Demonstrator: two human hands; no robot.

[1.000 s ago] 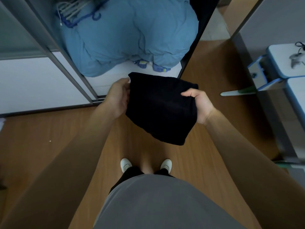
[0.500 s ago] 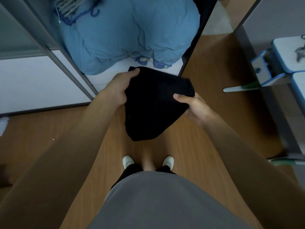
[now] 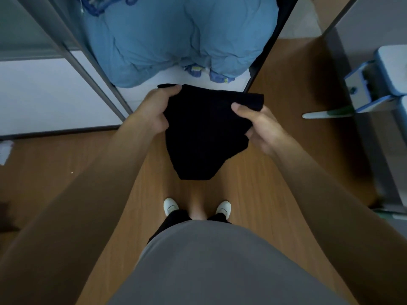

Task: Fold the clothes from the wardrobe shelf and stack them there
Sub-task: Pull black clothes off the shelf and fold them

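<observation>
Well, left hand (image 3: 154,111), right hand (image 3: 262,126) grip garment (image 3: 202,133); wardrobe (image 3: 163,79) holds quilt (image 3: 176,36), maybe.

Brown wood-plank floor (image 3: 297,84), dimly and evenly lit. Ahead, grey wardrobe door frame (image 3: 102,80) slanting beside white lower panel (image 3: 44,95). To the right, grey wall (image 3: 374,18) and pale-blue furniture (image 3: 389,62) with white top, cut off at the edge.

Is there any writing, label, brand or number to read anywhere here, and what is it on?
No text is readable anywhere in this view.
Yellow and blue patches at the lower edge of the blue bedding: too blurred to tell whether they carry letters.
Black garment: no label or print shows.
White scrap on the floor: too small to read.
</observation>
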